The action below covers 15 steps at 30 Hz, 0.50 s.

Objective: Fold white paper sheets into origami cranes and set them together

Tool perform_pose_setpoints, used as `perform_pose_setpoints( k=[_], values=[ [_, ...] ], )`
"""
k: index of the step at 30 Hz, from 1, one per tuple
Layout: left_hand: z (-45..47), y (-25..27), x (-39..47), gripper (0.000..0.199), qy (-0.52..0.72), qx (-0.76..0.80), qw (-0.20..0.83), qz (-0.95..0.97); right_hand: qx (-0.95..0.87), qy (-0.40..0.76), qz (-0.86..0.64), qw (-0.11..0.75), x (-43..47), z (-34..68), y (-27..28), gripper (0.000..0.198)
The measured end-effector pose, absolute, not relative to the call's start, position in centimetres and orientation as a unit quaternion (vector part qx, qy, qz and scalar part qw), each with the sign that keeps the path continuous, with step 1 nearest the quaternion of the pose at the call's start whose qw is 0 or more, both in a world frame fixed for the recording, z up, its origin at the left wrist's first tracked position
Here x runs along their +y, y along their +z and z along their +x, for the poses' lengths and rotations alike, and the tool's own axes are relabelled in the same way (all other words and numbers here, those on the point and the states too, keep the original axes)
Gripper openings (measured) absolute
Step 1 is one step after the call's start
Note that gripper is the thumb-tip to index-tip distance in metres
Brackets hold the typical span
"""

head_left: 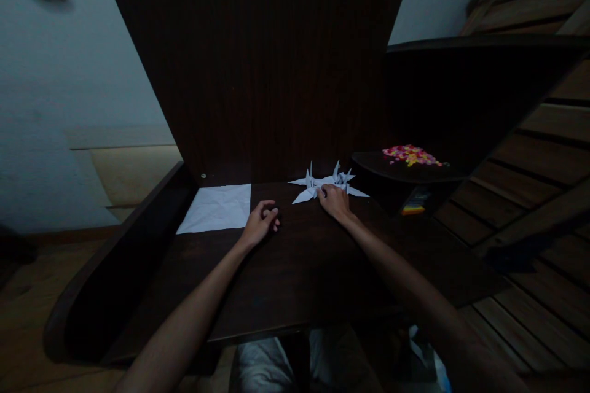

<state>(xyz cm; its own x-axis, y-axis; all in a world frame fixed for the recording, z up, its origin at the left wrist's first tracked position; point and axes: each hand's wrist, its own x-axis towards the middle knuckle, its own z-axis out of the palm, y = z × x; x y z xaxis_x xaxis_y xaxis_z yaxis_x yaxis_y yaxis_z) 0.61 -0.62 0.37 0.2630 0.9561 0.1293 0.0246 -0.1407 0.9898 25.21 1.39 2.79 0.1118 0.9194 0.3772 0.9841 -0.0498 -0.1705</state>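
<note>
White folded paper cranes [304, 195] stand close together at the back of the dark desk, their pointed wings and necks sticking out. My right hand [335, 201] reaches in among them, thumb and fingers closed on one crane; its palm side and part of the paper are hidden. Left of there, my left hand [262, 222] rests on the desk with loosely curled fingers, thumb apart and nothing in it. Beside that hand, a creased white sheet of paper [216, 207] lies flat.
A small raised shelf [369, 166] at the right carries a pile of colourful small pieces [412, 155], with a yellow-edged object [413, 210] below it. The desk's dark side panel [124, 270] bounds the left, and a tall back panel [258, 73] rises behind.
</note>
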Motion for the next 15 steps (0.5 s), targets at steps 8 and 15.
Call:
perform_pose_setpoints(
  k=[8,15],
  values=[
    [0.4,1.0,-0.8,0.039,0.451,0.427,0.471,0.626,-0.591,-0.056,-0.757,0.272,0.3,25.3,3.0,0.048],
    [-0.7,1.5,-0.8,0.028,0.436,0.516,0.221,0.703,-0.623,-0.098,-0.723,0.283,-2.9,24.9,1.8,0.033]
  ],
)
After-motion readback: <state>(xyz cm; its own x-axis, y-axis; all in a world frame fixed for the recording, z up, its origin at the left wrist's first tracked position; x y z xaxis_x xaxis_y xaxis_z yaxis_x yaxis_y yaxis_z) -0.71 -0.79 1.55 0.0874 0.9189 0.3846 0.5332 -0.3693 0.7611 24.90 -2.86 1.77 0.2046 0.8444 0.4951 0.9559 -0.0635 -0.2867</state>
